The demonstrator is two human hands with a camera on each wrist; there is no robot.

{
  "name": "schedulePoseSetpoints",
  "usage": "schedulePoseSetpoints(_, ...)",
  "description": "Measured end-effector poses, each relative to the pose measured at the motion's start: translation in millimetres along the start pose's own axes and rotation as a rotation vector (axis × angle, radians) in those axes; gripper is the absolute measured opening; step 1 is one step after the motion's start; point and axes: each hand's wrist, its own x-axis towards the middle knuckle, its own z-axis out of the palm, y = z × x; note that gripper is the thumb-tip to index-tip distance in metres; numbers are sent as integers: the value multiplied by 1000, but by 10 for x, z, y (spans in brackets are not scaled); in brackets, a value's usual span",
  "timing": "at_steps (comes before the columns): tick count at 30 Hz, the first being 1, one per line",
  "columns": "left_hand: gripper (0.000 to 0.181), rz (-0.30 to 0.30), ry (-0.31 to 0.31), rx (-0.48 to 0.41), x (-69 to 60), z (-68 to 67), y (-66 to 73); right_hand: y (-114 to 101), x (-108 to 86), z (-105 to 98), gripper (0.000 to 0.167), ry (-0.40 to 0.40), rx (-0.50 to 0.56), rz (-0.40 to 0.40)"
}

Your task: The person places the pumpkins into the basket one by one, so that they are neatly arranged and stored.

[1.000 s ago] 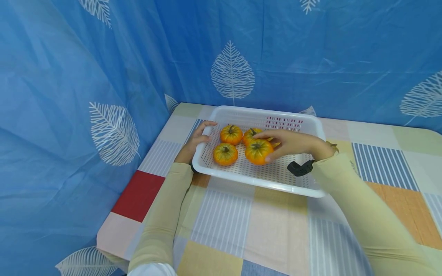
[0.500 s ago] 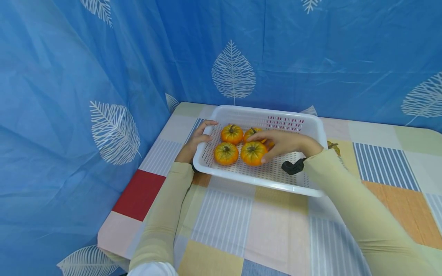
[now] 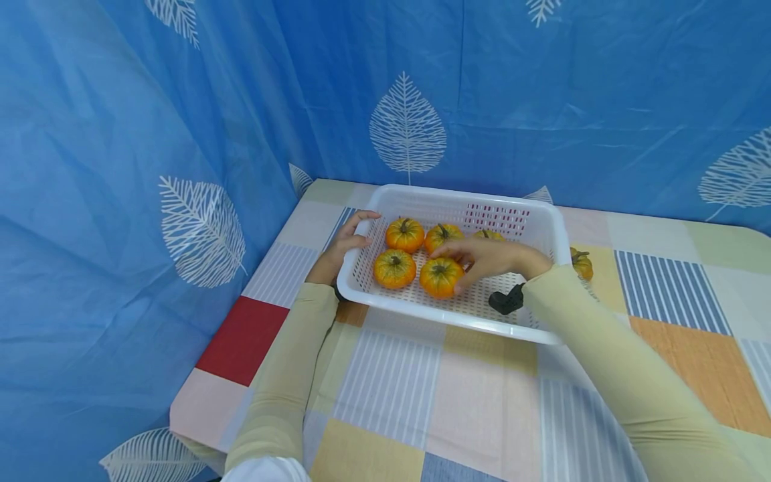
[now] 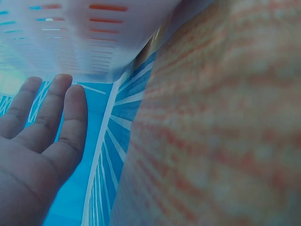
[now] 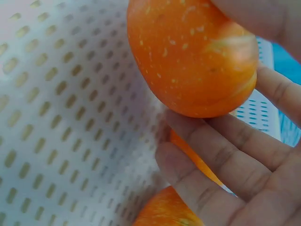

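In the head view, a white plastic basket (image 3: 421, 317) with slotted walls holds several small orange pumpkins. My right hand (image 3: 490, 258) grips one pumpkin (image 3: 440, 278) at the front, thumb on one side and fingers on the other; whether it rests on the basket floor I cannot tell. Left of it sits another pumpkin (image 3: 394, 269). Behind stand a left pumpkin (image 3: 405, 235), a middle pumpkin (image 3: 444, 236) and one pumpkin (image 3: 489, 235) partly covered by my hand. My left hand (image 3: 342, 248) holds the basket's left rim; three of its fingers (image 4: 75, 113) show below the basket's wall.
Right of the basket, partly behind my right sleeve, lies a further pumpkin (image 3: 581, 265) on the checked tablecloth (image 3: 385, 375). A blue leaf-patterned curtain (image 3: 512, 120) hangs along the back and left. A black device (image 3: 506, 300) sits at my right wrist.
My right hand has carried its pumpkin a little left and nearer to me, lower in the basket. The back right pumpkin now shows more behind the hand. My left hand stays put.
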Motion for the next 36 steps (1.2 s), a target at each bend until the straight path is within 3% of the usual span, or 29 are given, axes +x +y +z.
schedulePoseSetpoints(19, 48, -11, 8, -5, -13, 14, 6, 94, 74, 94, 70, 36, -73, 47)
schedulePoseSetpoints(36, 47, -8, 8, -34, -11, 24, 1, 76, 53, 82, 80, 9, -76, 84)
